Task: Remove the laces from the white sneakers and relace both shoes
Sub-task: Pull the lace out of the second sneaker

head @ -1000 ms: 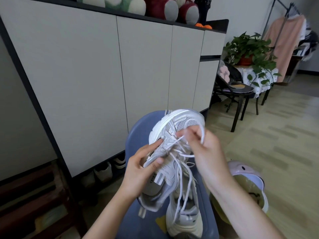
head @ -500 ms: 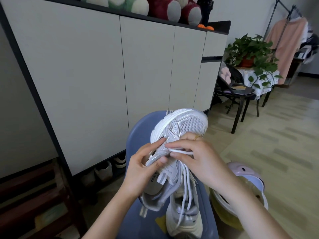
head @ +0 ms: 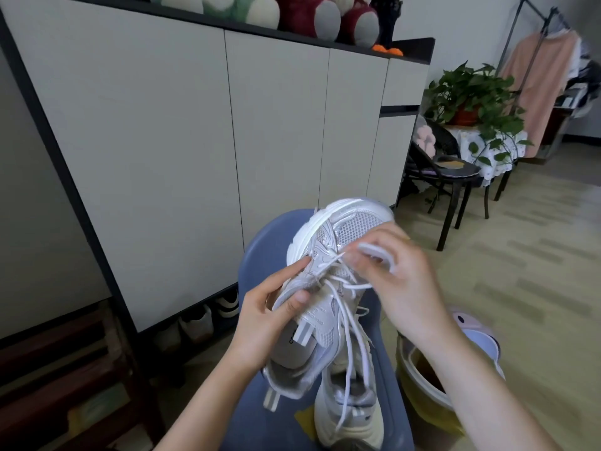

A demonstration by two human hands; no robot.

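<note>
1. The second white sneaker (head: 349, 415) lies nearest on the blue chair (head: 260, 252).
2. The left hand (head: 266, 317) grips the held sneaker (head: 328, 288) at its side.
3. The right hand (head: 400, 281), blurred, pinches a loop of white lace (head: 377, 252); a hard tug could snag it at an eyelet.

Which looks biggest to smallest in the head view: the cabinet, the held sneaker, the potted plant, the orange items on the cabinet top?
1. Cabinet, by far.
2. Held sneaker, enlarged by being near the camera.
3. Potted plant, farther off, so real size against the sneaker is unsure.
4. Orange items.
</note>
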